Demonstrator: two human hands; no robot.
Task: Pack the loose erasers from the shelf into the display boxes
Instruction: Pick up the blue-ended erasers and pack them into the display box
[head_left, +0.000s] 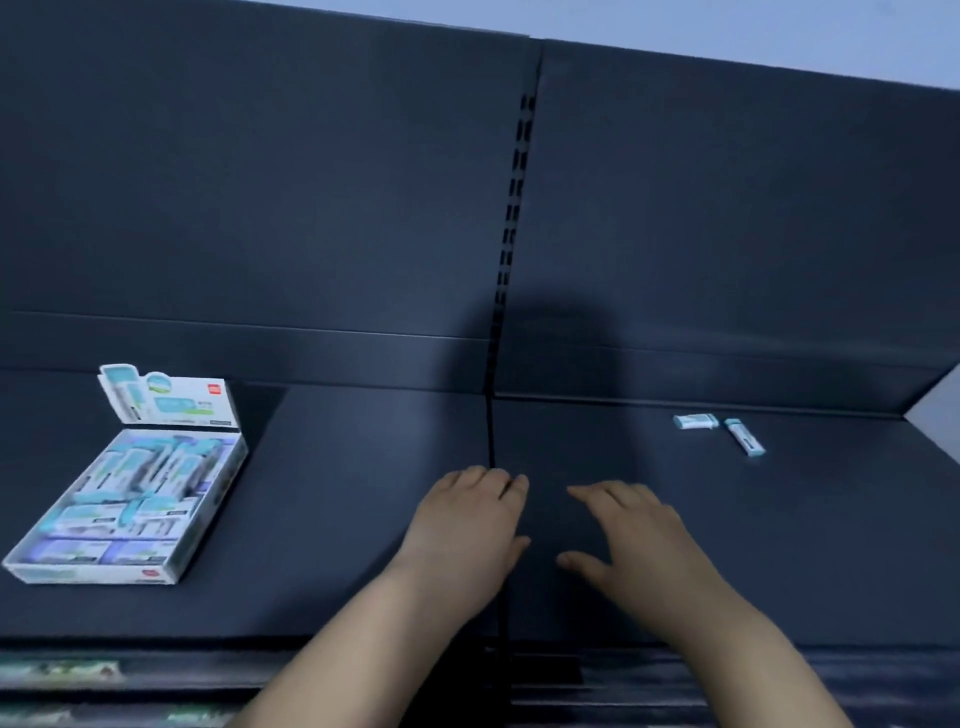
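Two loose erasers lie toward the back right of the shelf: one flat and roughly parallel to the rear edge, the other just beside it, angled toward the front; they are close but not touching. The display box sits well apart from them at the shelf's left, its header flap upright, its tray largely filled with sleeved erasers, some askew.

Both hands hover over the middle of the shelf, palms down. The left hand has gently curved fingers and the right hand is spread and relaxed; neither holds anything.

The step in hand looks like the reach for those two pieces. The right hand is nearer, so it suits the pick; pinch each eraser by its long sides rather than pushing it toward the back wall, then carry it across and lay it flat in a gap, lined up with its neighbours.

The shelf is dark and matte, split by a seam under a slotted upright; dark back panels rise behind, and below the front edge blurred packaging shows.
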